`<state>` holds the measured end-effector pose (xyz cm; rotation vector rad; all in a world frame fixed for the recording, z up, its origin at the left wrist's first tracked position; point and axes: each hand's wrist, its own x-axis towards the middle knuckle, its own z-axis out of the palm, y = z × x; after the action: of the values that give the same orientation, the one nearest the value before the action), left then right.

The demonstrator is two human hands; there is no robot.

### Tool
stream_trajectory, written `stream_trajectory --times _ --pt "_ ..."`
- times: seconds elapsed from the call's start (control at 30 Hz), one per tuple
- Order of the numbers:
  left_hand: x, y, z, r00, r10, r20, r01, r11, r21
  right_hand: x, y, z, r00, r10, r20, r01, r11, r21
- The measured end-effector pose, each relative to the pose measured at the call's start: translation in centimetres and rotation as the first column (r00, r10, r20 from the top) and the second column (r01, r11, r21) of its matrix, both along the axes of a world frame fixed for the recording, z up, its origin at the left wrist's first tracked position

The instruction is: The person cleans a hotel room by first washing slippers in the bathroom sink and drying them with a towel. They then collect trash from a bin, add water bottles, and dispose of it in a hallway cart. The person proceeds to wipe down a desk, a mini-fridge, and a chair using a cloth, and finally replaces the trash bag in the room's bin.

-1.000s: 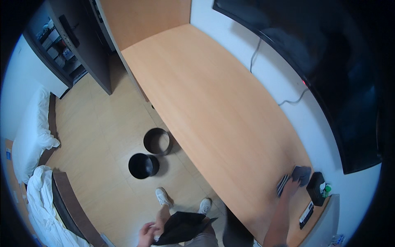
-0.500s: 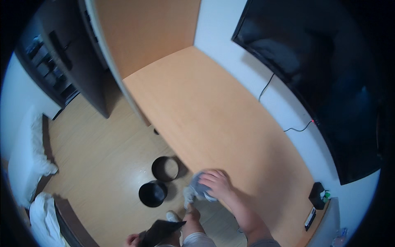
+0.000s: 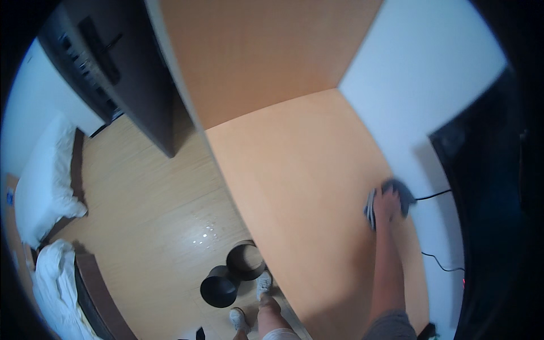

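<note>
My right hand (image 3: 386,205) presses a grey cloth (image 3: 401,195) with a striped edge onto the wooden desktop (image 3: 283,181), beside the white wall. Its fingers are closed over the bunched cloth, and my right forearm reaches up from the lower edge. My left hand is out of the picture. Only a small dark tip (image 3: 200,333) shows at the lower edge, too little to name the thing.
Two black round bins (image 3: 219,291) (image 3: 245,260) stand on the floor near my feet, left of the desk. A wooden side panel (image 3: 266,51) rises at its far end. Cables run from the wall-mounted screen (image 3: 493,187) on the right. White bedding (image 3: 48,175) lies at left, below a dark door (image 3: 130,73).
My right hand has carried the cloth from the desk's near-left edge across to the wall side. My left hand and most of the dark thing have left the view, which has also shifted.
</note>
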<state>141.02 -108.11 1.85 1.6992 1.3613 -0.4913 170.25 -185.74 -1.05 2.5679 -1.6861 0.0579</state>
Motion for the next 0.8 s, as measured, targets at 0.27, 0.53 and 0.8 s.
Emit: stream_trajectory --times 0.27,0.53,0.8 --pt "1.2 -5.0 -6.9 0.844 0.498 -0.202 -0.504 0.604 -0.617 25.6 21.1 0.7 0.310 0.887 0.343 -0.929 0.360 -0.091" --pt "15.4 -11.7 3.8 0.981 0.073 0.177 0.072 0.716 -0.695 5.3 23.3 0.6 -0.248 0.794 0.555 -0.962 -0.137 -0.235" --pt "16.3 -3.8 3.5 0.847 0.023 0.530 0.394 0.642 -0.658 -4.5 34.6 2.9 0.495 0.702 0.512 -0.868 0.366 0.337"
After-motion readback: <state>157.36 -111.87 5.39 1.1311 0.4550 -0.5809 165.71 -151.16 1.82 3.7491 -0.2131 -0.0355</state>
